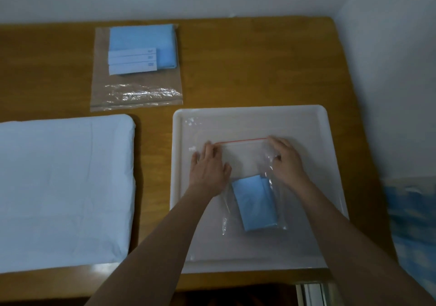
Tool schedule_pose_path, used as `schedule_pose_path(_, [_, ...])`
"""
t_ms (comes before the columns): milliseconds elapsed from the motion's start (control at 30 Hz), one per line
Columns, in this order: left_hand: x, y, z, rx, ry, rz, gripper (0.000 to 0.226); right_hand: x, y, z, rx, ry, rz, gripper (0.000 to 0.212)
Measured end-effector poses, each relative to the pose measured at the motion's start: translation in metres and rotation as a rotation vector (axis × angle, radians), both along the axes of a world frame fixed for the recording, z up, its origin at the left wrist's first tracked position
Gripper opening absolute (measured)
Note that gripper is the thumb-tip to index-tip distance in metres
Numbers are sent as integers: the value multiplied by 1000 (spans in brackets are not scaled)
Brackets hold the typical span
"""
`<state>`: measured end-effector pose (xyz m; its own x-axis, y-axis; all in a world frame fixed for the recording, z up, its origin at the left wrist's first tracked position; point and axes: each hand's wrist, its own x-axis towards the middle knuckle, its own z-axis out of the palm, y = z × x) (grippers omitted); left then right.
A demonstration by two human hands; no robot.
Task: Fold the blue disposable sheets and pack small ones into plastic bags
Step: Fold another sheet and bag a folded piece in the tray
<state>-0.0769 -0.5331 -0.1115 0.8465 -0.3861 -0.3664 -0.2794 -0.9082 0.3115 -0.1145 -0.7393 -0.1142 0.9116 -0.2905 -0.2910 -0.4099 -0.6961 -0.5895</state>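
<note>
A folded blue sheet (256,203) lies inside a clear plastic bag (245,164) with a red strip along its far edge, flat in the white tray (330,187). The left hand (208,166) presses flat, fingers straight, on the bag's left side; the right hand (286,159) grips its right side with curled fingers. Left of the tray sits a white sheet stack (63,187); beyond the tray, a larger packed bag (136,69) holds blue sheet and 3 white strips
</note>
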Motion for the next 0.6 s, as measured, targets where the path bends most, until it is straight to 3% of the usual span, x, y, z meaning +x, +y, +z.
schedule_pose_path(100, [-8,4,10,-127,-2,257,46,-21,-15,6,11,22,-249,44])
schedule_pose_path(167, [-22,5,9,-94,12,427,35,-44,-9,-1,43,63,-306,25])
schedule_pose_path(233, [-37,-1,4,-48,127,562,38,-63,5,-8,68,103,-318,19])
schedule_pose_path(300, [-45,-9,0,-46,214,631,38,-71,17,-13,11,107,-325,18])
schedule_pose_path(400, [-46,-13,1,-124,202,666,20,-68,21,-14,-9,100,-336,16])
schedule_pose_path(500, [-47,-10,4,-411,265,760,22,-69,10,-11,213,40,-408,13])
schedule_pose_path(600, [-54,-10,19,-655,349,855,7,-78,9,7,486,5,-483,7])
